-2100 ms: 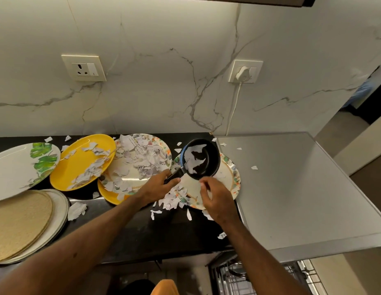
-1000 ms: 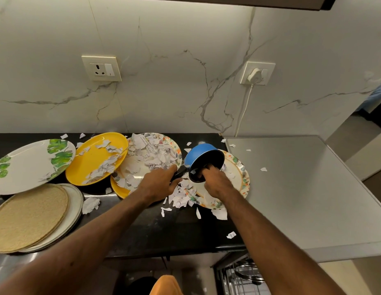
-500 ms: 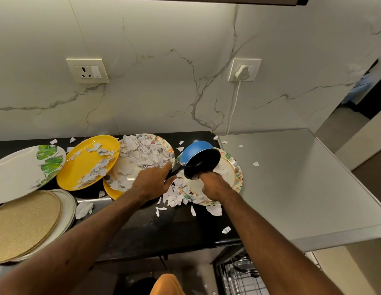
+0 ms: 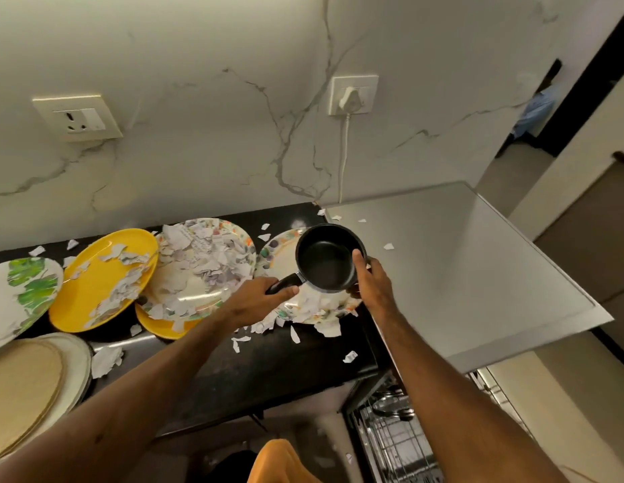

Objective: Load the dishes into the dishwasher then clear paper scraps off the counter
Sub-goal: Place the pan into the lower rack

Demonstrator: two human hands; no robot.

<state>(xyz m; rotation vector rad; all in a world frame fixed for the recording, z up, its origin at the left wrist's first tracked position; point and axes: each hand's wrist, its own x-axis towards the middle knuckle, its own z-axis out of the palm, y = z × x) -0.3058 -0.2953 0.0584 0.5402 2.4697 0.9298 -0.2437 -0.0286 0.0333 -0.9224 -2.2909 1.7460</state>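
Two hands: both hold the pan [image 4: 324,264] over the right end of the black counter [image 4: 268,374].
Left hand [image 4: 258,298]: fingers curled round the pan's black handle [image 4: 286,284], thumb along its top.
Right hand [image 4: 371,280]: thumb hooked over the near right rim, the other fingers round the outer wall and mostly hidden.
Pan: upright, black inside facing up, over a flowered plate [image 4: 281,261]; whether it touches the plate cannot be told.
Flowered plate: at the counter's right end, just beside the grey top [image 4: 460,273].
Paper scraps [image 4: 314,305]: heaped on that plate's near side and spilling onto the counter; a few lie on the grey top.
Middle plate [image 4: 185,292]: also flowered, piled with scraps, lying over a second yellow plate [image 4: 160,327].
Yellow plate [image 4: 94,291]: left of the middle plate, tilted, with scraps strewn across it.
Leaf plate [image 4: 28,294]: far left, white with green leaves.
Woven mat [image 4: 21,381]: near left, lying on a pale plate [image 4: 78,360].
Dishwasher rack [image 4: 390,437]: wire, seen at the lower right beneath the grey top.
Wall: marble, with a switch socket [image 4: 77,116] on the left and a white plug [image 4: 352,97] on the right, its cord [image 4: 344,158] hanging down toward the counter.
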